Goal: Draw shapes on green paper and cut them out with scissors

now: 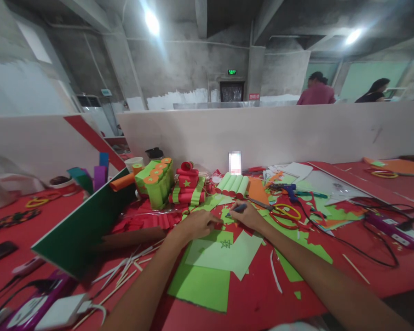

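My right hand [247, 215] is closed around a dark blue pen [238, 209], its tip over small green paper scraps. Just left of it, my left hand [203, 224] rests on the scraps with its fingers pointing right; what its fingertips press is too small to tell. Nearer to me lies a pale green sheet [215, 257] with a star drawn on it, on top of a brighter green sheet [200, 287]. Light green paper rolls [232, 185] stand in a row behind my hands.
Scissors [286, 212] and a blue glue gun [291, 192] with a black cable lie to the right. Green-orange rolls [155, 184], red rolls [188, 184] and a dark green board [86, 230] are left. A lit phone [235, 162] leans behind. Two people are beyond the partition [279, 133].
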`<state>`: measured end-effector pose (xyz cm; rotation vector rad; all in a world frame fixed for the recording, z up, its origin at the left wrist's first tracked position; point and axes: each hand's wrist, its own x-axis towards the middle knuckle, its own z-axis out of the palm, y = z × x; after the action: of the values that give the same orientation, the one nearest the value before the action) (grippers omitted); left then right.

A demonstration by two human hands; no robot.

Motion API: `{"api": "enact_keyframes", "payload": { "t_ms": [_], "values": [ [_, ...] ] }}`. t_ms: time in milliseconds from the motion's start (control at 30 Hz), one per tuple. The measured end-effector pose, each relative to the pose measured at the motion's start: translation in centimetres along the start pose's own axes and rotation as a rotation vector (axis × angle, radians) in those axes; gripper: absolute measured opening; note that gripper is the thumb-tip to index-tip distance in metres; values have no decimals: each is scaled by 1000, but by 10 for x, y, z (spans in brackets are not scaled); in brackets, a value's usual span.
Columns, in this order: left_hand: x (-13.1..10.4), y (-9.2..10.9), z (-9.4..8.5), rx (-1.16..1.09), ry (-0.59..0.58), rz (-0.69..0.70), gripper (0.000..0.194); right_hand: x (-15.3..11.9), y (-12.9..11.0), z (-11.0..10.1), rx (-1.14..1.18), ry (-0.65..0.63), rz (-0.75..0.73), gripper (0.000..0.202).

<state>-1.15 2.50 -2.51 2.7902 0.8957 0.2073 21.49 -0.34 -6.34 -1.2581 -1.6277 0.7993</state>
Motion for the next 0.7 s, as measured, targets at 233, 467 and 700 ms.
{"api": "enact_keyframes", "payload": {
  "t_ms": [233, 467, 700],
  "values": [
    [1, 3, -1, 23, 5, 0, 47, 1, 3, 2, 47, 15, 44, 10],
    [2, 1, -1, 44, 1, -6, 49, -1, 1, 2, 41, 7, 61, 11],
    [1, 0, 0, 43, 20, 1, 50, -1, 1, 2, 70, 18, 54, 12]
  ]
}}
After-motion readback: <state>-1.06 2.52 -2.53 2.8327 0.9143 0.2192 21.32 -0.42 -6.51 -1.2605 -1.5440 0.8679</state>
